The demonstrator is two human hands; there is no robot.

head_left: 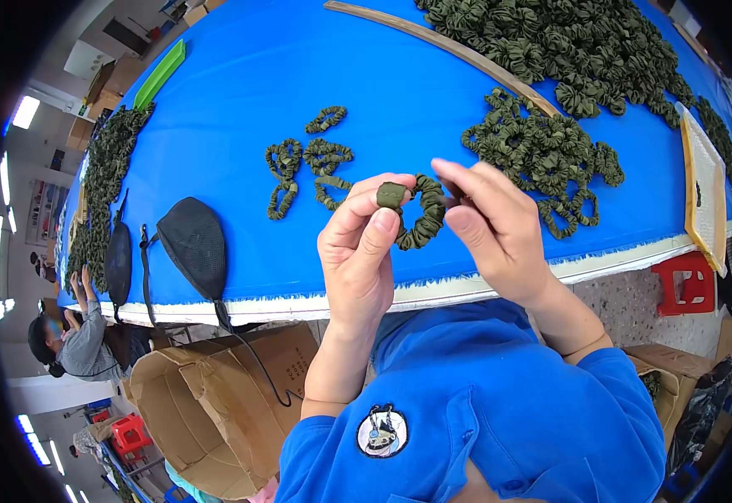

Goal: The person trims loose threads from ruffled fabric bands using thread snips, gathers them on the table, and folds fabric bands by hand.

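Note:
A dark green scrunchie (pixel 423 225) is held up over the blue table, gathered around its ring except for one flat, smooth section. My left hand (pixel 356 251) is closed, pinching that flat section between thumb and fingers. Just to the ring's right is my right hand (pixel 500 230), its thumb and fingers parted. Whether a fingertip touches the ring I cannot tell. Behind my left hand lie several loose scrunchies (pixel 327 157). A heap of scrunchies (pixel 542 151) lies beyond my right hand.
A wooden strip (pixel 441 38) borders a larger scrunchie pile (pixel 567 50). Black mesh bags (pixel 194 247) lie at the left, near a green tray (pixel 160 74). A framed board (pixel 701 189) stands at the right edge. Below are a cardboard box (pixel 215 402) and red stool (pixel 684 285). A co-worker (pixel 89 339) works far left.

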